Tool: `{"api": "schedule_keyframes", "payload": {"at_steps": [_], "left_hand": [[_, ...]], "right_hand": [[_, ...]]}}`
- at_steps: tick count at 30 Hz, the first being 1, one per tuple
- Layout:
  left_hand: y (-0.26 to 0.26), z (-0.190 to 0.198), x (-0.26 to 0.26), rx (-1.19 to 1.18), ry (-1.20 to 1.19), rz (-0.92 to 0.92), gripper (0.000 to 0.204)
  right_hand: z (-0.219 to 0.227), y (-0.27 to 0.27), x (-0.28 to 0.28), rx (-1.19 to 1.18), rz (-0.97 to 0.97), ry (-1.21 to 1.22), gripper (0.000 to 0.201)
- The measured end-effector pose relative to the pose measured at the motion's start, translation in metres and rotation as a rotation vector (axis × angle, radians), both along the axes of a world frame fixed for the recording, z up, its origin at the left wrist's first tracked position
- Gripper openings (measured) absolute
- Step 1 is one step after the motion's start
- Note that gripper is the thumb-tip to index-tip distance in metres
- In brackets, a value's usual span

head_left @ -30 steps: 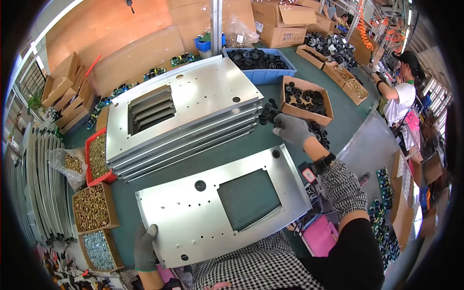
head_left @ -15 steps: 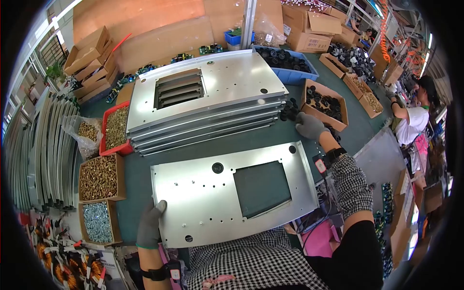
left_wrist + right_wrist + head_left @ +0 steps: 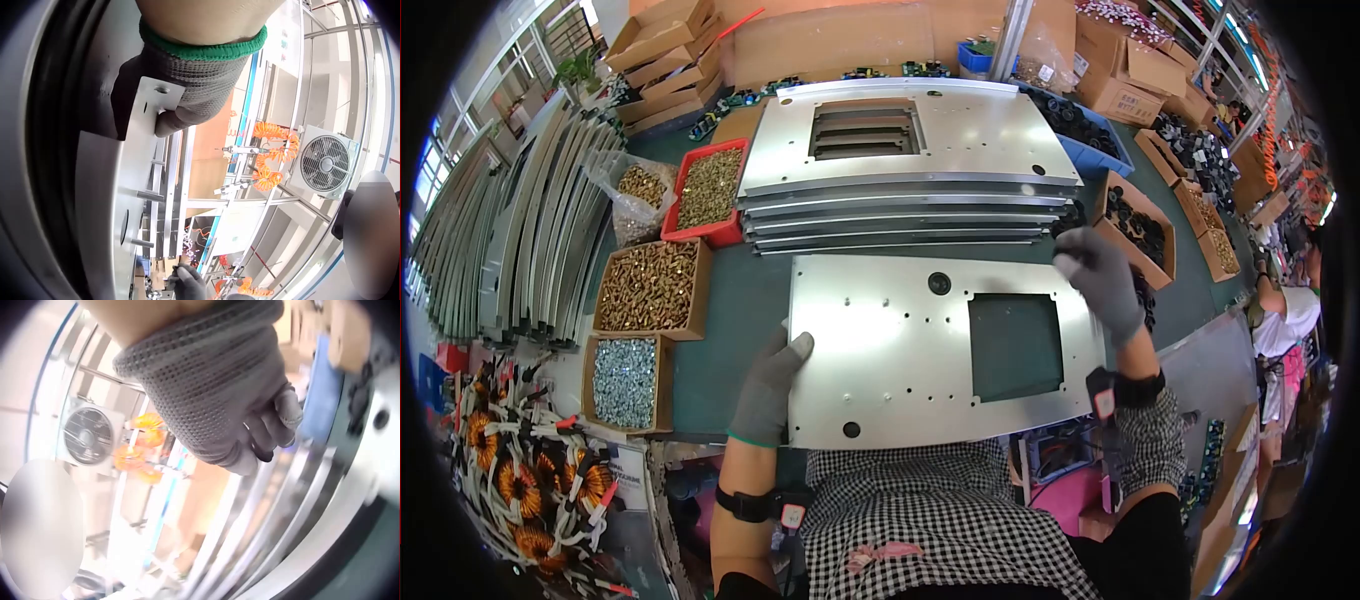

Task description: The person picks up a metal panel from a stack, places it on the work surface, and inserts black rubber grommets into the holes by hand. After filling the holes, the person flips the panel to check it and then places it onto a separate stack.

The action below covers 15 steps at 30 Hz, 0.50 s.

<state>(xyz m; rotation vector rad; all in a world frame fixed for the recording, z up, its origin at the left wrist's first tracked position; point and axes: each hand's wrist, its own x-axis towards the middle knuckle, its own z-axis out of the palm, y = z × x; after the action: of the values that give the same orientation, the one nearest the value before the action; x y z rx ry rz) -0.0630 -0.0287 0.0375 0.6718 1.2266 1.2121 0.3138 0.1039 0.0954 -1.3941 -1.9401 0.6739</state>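
Observation:
A flat silver sheet-metal panel (image 3: 880, 350) lies in front of the person, with a large square cutout, small holes and studs. My gloved left hand (image 3: 772, 388) grips its left edge, thumb on top; in the left wrist view the thumb (image 3: 172, 122) hooks over the flange. A black ring grommet (image 3: 940, 283) sits in the panel's upper hole. Over the upper right corner, my gloved right hand (image 3: 1105, 285) has curled fingers. They pinch a small black grommet (image 3: 265, 455), mostly hidden by the fingertips. The hand covers that corner's hole in the head view.
A stack of similar panels (image 3: 910, 185) stands just behind. To its right are a cardboard box of black grommets (image 3: 1140, 225) and a blue bin (image 3: 1090, 155). At left stand a red tray (image 3: 705, 190), a box of brass fittings (image 3: 650, 290) and one of silvery hardware (image 3: 625, 380).
My right hand has come from the loose black grommets beside the box back over the panel's upper right corner. The left hand keeps its grip; the head view has turned right.

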Motion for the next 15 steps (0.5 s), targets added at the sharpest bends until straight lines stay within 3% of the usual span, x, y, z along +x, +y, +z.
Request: {"api": "schedule_keyframes", "payload": {"at_steps": [3,5,11,15], "left_hand": [[0.011,-0.006,0.013,-0.047,-0.038,0.040,0.050],[0.009,-0.008,0.010,-0.033,-0.093,0.003,0.051],[0.008,-0.023,0.006,0.076,-0.126,0.005,0.058],[0.011,-0.039,-0.001,0.089,-0.019,-0.031,0.056]], "right_hand": [[-0.025,-0.071,-0.090,-0.210,0.415,0.184,0.027],[-0.039,-0.106,-0.132,-0.255,0.548,0.054,0.028],[-0.060,-0.128,-0.172,-0.216,0.673,-0.114,0.024],[-0.069,-0.129,-0.176,-0.005,0.671,-0.264,0.019]]}}
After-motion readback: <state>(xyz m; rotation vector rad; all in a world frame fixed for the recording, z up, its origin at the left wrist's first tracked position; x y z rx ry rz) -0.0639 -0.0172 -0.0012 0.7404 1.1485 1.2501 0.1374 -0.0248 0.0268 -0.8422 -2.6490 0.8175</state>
